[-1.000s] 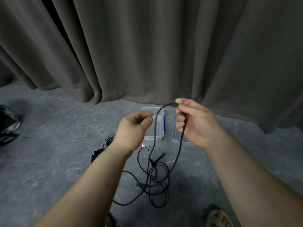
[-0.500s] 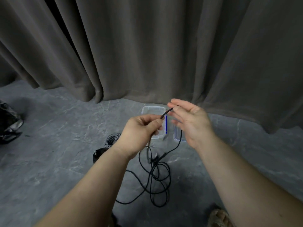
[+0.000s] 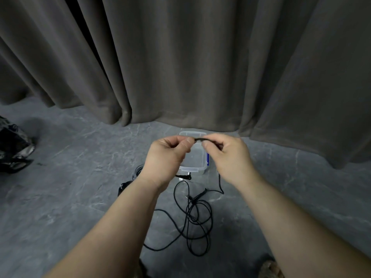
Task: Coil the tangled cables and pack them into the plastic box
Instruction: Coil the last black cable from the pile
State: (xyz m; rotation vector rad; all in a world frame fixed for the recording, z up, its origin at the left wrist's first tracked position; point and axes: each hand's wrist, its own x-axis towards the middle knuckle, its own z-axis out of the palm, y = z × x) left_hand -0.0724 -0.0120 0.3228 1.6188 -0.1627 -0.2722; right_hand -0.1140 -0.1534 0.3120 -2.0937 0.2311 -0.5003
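I see the left hand (image 3: 166,155) and right hand (image 3: 226,155) both pinching one black cable (image 3: 198,215) with curled fingers, above the plastic box (image 3: 195,168); loose loops lie at 6 o'clock.

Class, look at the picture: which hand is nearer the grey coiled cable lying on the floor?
Left. The left hand is just above the grey coiled cable; the right hand is farther off, beyond the plastic box.

Both bare forearms reached forward and converged. The left hand (image 3: 166,155) and right hand (image 3: 226,157) were raised side by side, close but apart, fingers curled, each pinching the black cable (image 3: 198,139) between thumb and fingertips, backs facing the camera.
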